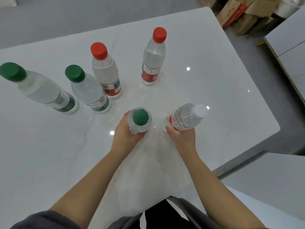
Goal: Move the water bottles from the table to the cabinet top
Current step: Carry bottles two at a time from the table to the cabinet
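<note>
My left hand (pixel 126 133) grips a green-capped water bottle (pixel 140 119) seen from straight above. In my right hand (pixel 181 137) is a white-capped bottle with an orange label (pixel 186 117), tilted to the right. Both are over the white marble table (pixel 214 80). Still standing on the table are two green-capped bottles (pixel 38 89) (pixel 87 90) at the left and two red-capped bottles (pixel 105 71) (pixel 152 58) further back.
A white cabinet (pixel 290 45) stands to the right, past the table's edge. Cardboard boxes (pixel 244 14) are piled on the floor at the top right. A chair back (pixel 189 210) sits under me at the near table edge.
</note>
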`<move>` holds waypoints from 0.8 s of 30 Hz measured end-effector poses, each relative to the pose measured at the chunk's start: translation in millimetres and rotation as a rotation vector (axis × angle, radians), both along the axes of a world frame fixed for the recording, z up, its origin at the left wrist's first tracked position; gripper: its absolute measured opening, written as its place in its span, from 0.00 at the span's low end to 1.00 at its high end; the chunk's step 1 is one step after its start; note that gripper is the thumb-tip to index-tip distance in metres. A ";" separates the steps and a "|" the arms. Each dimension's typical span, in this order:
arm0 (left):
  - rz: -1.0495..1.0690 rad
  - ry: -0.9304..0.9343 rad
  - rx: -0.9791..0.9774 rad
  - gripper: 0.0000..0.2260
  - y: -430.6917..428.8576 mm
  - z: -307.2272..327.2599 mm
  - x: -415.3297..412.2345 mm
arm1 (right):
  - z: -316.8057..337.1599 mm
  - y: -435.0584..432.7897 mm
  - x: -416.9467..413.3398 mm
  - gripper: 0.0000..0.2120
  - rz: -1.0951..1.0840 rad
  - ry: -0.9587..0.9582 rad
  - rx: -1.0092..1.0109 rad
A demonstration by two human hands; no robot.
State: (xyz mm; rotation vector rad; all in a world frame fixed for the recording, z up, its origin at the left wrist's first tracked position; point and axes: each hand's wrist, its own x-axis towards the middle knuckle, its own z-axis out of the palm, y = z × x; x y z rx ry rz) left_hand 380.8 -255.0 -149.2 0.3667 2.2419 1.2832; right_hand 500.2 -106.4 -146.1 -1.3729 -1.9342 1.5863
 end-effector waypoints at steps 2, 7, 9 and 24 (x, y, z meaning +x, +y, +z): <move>-0.034 0.008 0.016 0.24 -5.3 -0.2 9.2 | -3.6 -7.1 8.8 0.20 0.012 -0.011 -0.013; -0.076 -0.008 0.001 0.28 0.2 -9.6 6.1 | -8.9 -8.8 3.9 0.29 0.014 0.005 0.005; -0.081 -0.004 -0.008 0.26 1.4 -9.8 4.5 | -6.7 -10.0 3.9 0.28 0.009 0.038 0.015; -0.483 -0.059 0.100 0.17 52.2 30.1 161.2 | 42.1 -15.2 210.4 0.26 -0.381 0.109 0.020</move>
